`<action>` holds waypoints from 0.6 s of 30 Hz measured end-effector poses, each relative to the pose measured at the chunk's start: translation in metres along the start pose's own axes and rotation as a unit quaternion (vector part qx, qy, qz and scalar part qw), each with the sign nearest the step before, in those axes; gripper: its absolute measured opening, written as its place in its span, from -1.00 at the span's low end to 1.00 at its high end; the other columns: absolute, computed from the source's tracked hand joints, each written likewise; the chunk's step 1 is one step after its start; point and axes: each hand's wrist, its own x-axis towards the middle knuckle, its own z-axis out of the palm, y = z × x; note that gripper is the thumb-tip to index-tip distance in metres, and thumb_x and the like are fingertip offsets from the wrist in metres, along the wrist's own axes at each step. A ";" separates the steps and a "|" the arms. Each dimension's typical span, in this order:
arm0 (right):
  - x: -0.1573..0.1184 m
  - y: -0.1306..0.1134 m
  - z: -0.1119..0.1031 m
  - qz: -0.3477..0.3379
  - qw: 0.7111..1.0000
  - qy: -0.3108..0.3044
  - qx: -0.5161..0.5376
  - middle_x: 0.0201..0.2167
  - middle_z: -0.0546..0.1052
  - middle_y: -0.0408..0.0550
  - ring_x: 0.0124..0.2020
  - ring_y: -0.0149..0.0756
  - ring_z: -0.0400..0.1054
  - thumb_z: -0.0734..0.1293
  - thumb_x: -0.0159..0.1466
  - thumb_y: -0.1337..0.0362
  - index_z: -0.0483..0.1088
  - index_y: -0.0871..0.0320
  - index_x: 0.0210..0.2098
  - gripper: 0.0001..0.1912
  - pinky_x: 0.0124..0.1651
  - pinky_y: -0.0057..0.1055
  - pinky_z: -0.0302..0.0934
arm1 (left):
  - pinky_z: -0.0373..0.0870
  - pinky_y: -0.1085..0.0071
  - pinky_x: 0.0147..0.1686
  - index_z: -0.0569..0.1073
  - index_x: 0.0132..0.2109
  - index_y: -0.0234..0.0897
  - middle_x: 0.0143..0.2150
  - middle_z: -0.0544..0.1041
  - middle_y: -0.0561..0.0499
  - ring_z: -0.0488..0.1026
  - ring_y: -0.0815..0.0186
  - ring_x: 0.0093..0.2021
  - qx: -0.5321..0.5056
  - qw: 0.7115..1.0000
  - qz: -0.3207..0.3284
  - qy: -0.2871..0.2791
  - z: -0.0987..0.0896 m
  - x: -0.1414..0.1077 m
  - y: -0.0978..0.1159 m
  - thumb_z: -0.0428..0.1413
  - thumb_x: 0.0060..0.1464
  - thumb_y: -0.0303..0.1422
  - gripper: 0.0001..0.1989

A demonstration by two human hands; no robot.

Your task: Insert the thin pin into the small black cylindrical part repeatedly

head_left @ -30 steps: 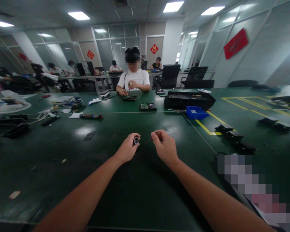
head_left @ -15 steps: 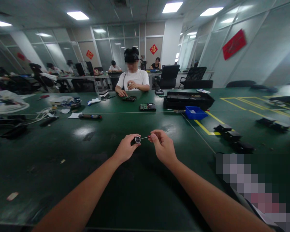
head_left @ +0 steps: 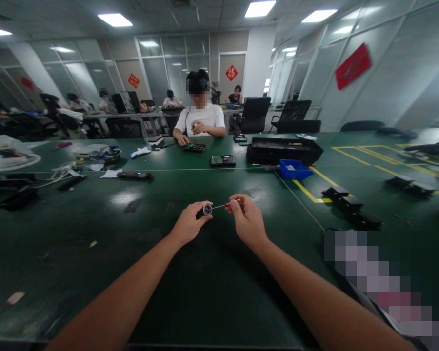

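Observation:
Between thumb and fingers, my left hand (head_left: 189, 224) holds a small black cylinder (head_left: 207, 210) whose round, silvery end faces right. My right hand (head_left: 249, 219) grips a screwdriver by its red handle (head_left: 228, 206). The thin metal shaft points left, and its tip is at the cylinder's round end; whether it touches is too small to tell. Both hands are above the green table (head_left: 205, 292), near its middle.
Across the table, a person in a white shirt (head_left: 201, 119) handles a circuit board (head_left: 194, 147). Another board (head_left: 222, 160), a long black housing (head_left: 283, 152) and a blue bin (head_left: 294, 169) stand ahead. A dark tool (head_left: 134, 175) lies left; black blocks (head_left: 351, 203) sit right.
My right hand's fingers have shifted on the screwdriver, and more of its red handle shows. The cylinder has turned slightly. The whole view has moved a little.

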 end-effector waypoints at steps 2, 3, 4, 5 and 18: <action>0.000 -0.002 0.000 0.009 1.000 0.009 -0.003 -0.32 0.60 -0.02 -0.27 -0.20 0.53 0.22 0.40 0.13 0.37 0.10 -0.14 -0.80 -0.14 -0.24 0.38 | 0.23 0.11 0.23 0.48 0.12 -0.12 0.13 0.52 -0.04 0.41 0.13 0.16 -0.001 1.000 0.004 0.001 0.001 0.001 -0.001 0.19 0.17 -0.34 -0.64; 0.000 -0.003 0.000 0.012 1.000 0.010 -0.006 -0.32 0.59 -0.02 -0.27 -0.21 0.53 0.22 0.40 0.14 0.37 0.11 -0.14 -0.80 -0.14 -0.25 0.37 | 0.21 0.10 0.25 0.48 0.12 -0.12 0.14 0.52 -0.04 0.40 0.13 0.17 -0.003 1.000 0.005 0.000 0.001 0.001 -0.002 0.19 0.17 -0.33 -0.64; 0.000 -0.004 0.000 0.014 1.000 0.012 -0.010 -0.32 0.59 -0.02 -0.27 -0.21 0.53 0.22 0.40 0.14 0.37 0.11 -0.14 -0.80 -0.14 -0.25 0.37 | 0.19 0.09 0.26 0.48 0.12 -0.11 0.15 0.52 -0.03 0.40 0.13 0.18 -0.004 1.000 0.005 0.000 0.001 0.001 -0.002 0.18 0.18 -0.32 -0.64; 0.000 -0.005 0.000 0.015 1.000 0.014 -0.014 -0.32 0.59 -0.02 -0.27 -0.21 0.52 0.22 0.40 0.14 0.37 0.11 -0.14 -0.80 -0.15 -0.25 0.37 | 0.17 0.08 0.27 0.48 0.13 -0.10 0.16 0.51 -0.03 0.39 0.12 0.19 -0.004 1.000 0.003 0.000 0.001 0.001 -0.002 0.18 0.18 -0.31 -0.64; 0.000 -0.014 -0.007 -0.005 0.985 0.000 -0.171 -0.63 0.48 -0.15 -0.60 -0.36 0.32 0.28 0.32 -0.12 0.38 0.10 -0.50 -0.54 -0.48 -0.41 0.11 | 0.28 0.11 0.15 0.47 0.15 -0.09 0.09 0.53 -0.03 0.42 0.13 0.10 0.027 0.999 0.012 -0.025 -0.003 -0.002 -0.001 0.19 0.18 -0.30 -0.61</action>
